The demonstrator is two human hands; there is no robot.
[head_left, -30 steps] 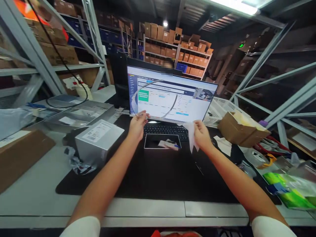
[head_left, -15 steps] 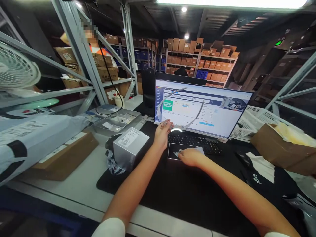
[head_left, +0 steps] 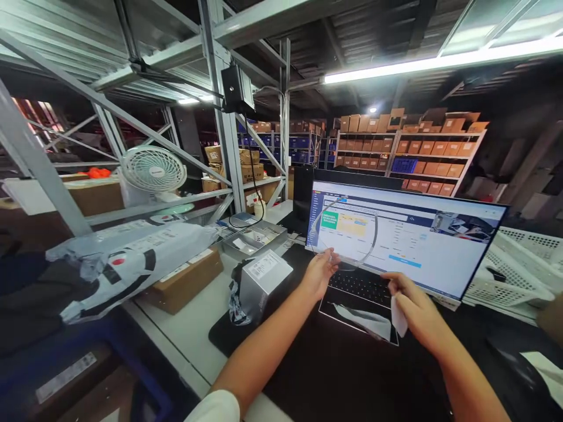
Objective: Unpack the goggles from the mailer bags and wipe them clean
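My left hand (head_left: 319,271) is raised in front of the monitor (head_left: 409,237), its fingers pinched on one end of a thin clear curved strip (head_left: 373,237) that arcs up across the screen. My right hand (head_left: 413,308) is closed on a small white slip of paper (head_left: 398,319), just above the black keyboard (head_left: 358,284). A crumpled white sheet (head_left: 365,319) lies on the dark pad in front of the keyboard. A silver box with a label (head_left: 259,281) stands left of my left arm.
A metal tray (head_left: 253,237) sits behind the silver box. A brown carton (head_left: 180,284) with a grey mailer bag (head_left: 132,261) lies at the left. A white fan (head_left: 153,170) stands on the shelving. White plastic baskets (head_left: 514,272) are right of the monitor. Racks of cartons fill the background.
My view has swung left and up. My right hand rose from the pad in front of the keyboard and now holds a white slip. My left hand keeps the strip by the screen.
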